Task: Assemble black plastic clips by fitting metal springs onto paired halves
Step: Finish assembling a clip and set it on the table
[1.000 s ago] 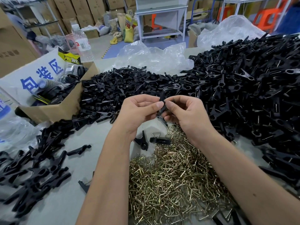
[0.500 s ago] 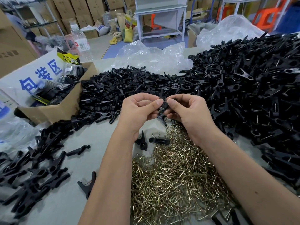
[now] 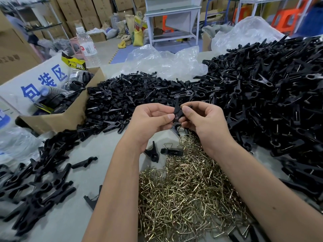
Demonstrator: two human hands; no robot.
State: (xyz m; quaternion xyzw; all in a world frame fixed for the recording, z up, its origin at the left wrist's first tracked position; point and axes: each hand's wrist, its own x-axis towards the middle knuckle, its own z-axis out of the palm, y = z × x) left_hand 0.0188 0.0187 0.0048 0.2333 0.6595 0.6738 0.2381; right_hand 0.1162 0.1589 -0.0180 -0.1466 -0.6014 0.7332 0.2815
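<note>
Pinching one black clip (image 3: 176, 114) between left hand (image 3: 151, 119) and right hand (image 3: 203, 119), fingers curled around it, just above the heap of metal springs (image 3: 188, 186), probably to steady paired halves for spring fitting.

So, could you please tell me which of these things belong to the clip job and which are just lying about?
Job: clip held by left hand and right hand; springs; loose halves; clips heap.
Lying about: box; bottle; plastic bags.

blue characters "包装区" on white sign (image 3: 33, 81), "PRO TAPE"-like print, partly blurred, on yellow-black package (image 3: 74, 62)
</note>
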